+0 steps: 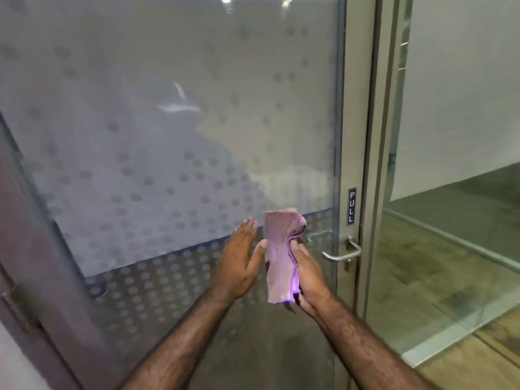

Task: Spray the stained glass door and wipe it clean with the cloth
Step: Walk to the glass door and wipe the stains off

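The glass door (174, 130) fills most of the view, frosted with a pattern of dots and a clearer dotted band lower down. In front of that band, my right hand (308, 273) grips a folded purple cloth (281, 254) that stands upright. My left hand (239, 257) is just left of the cloth, fingers spread and flat, thumb tip at the cloth's edge. No spray bottle is in view.
A metal lever handle (342, 253) sits on the door's right frame, below a "PULL" label (352, 206). Right of the frame is a fixed glass panel (455, 136) with a floor behind it. A dark door frame (31, 263) runs down the left.
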